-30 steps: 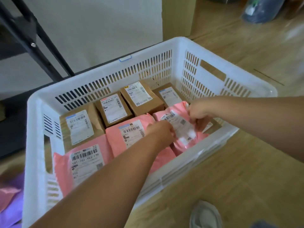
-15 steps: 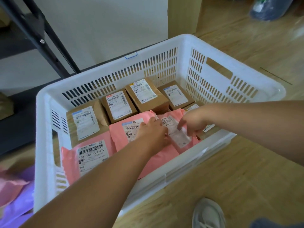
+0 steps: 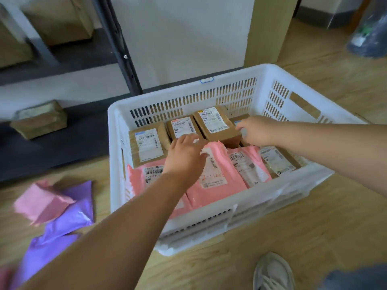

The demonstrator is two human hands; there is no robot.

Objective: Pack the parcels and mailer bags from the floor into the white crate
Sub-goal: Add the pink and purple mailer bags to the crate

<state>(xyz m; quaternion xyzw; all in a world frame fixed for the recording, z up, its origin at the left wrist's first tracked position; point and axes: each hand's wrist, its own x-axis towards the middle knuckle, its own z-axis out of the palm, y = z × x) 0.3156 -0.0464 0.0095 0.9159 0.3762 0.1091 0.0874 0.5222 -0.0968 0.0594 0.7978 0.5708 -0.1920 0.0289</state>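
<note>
The white crate (image 3: 209,218) stands on the wooden floor. Its back row holds brown cardboard parcels (image 3: 215,124) with white labels. Its front row holds pink mailer bags (image 3: 215,181), also labelled. My left hand (image 3: 184,155) lies with straight, spread fingers on the top edge of the middle pink mailer. My right hand (image 3: 255,130) hovers with relaxed fingers by the right edge of a brown parcel at the back right and holds nothing. A pink mailer (image 3: 41,201) and purple mailers (image 3: 62,227) lie on the floor left of the crate.
A black shelf upright (image 3: 119,49) rises behind the crate on the left. A brown box (image 3: 39,120) sits on the shelf's dark base. My shoe (image 3: 272,271) is near the crate's front right corner. A blue bag (image 3: 368,36) stands at the far right.
Both hands have let go of the right pink mailer, which now lies flat in the crate. They have moved toward the back row. The view has swung left, showing the floor mailers.
</note>
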